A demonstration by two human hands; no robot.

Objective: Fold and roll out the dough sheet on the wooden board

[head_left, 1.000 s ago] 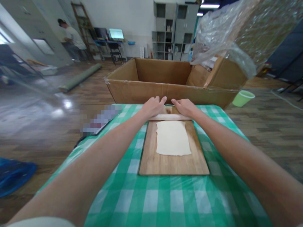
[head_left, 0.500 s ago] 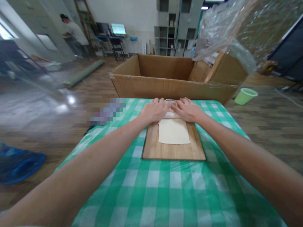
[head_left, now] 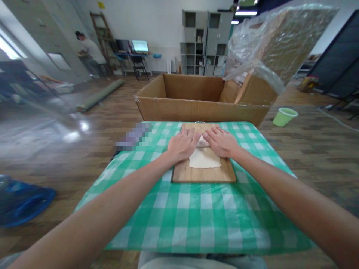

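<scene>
The left hand [head_left: 183, 145] lay palm-down, fingers spread, on the rolling pin [head_left: 202, 141] at mid-frame, over the dough sheet [head_left: 204, 158]; the right hand [head_left: 221, 142], likewise spread, lay opposite. Equal pressure from both palms seemed advisable. Counted: one pin, one sheet, one cutting board [head_left: 204, 175].

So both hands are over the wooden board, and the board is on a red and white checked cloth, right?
Not quite: the checked cloth is green and white, not red and white, as the head view shows. The left hand and right hand are indeed over the wooden board, which does lie on that cloth.
</scene>
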